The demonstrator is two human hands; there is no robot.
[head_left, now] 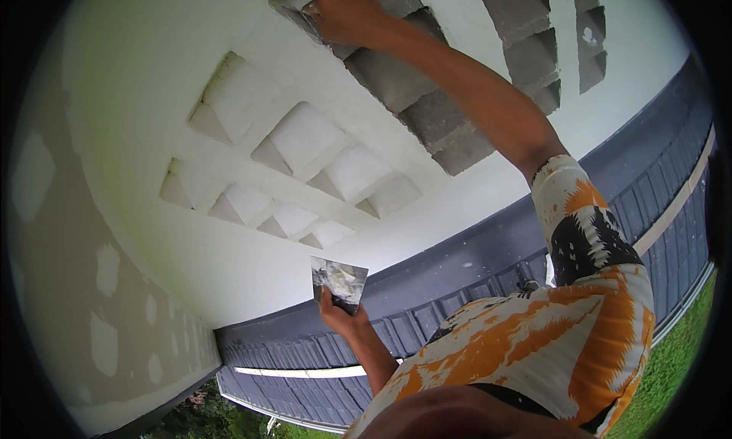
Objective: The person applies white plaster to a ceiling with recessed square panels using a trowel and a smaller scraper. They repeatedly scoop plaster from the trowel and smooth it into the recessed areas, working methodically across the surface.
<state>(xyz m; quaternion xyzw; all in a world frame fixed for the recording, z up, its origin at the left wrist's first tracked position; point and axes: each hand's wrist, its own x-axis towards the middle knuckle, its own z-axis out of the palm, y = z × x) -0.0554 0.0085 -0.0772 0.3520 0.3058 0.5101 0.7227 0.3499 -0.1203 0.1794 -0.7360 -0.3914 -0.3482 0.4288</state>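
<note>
My left hand (338, 315) grips a small flat plate (348, 305) from below, its thumb over the near edge. A lump of white putty (343, 277) lies smeared across the plate. At the top of the view, my right hand (347, 16) is raised against a white wall (427, 225), with curled fingers at the left edge of a rough grey recess (393, 80). Whatever those fingers hold is hidden. My right forearm crosses in front of more grey recesses. White-coated recesses (305, 134) lie to the left of them.
A blue-grey ribbed roof (427, 313) runs along the wall's foot, with a pale strip (305, 373) across it. On the left stands a beige wall (61, 263) with white patches. Grass (690, 355) and shrubs (206, 412) show below the roof edge.
</note>
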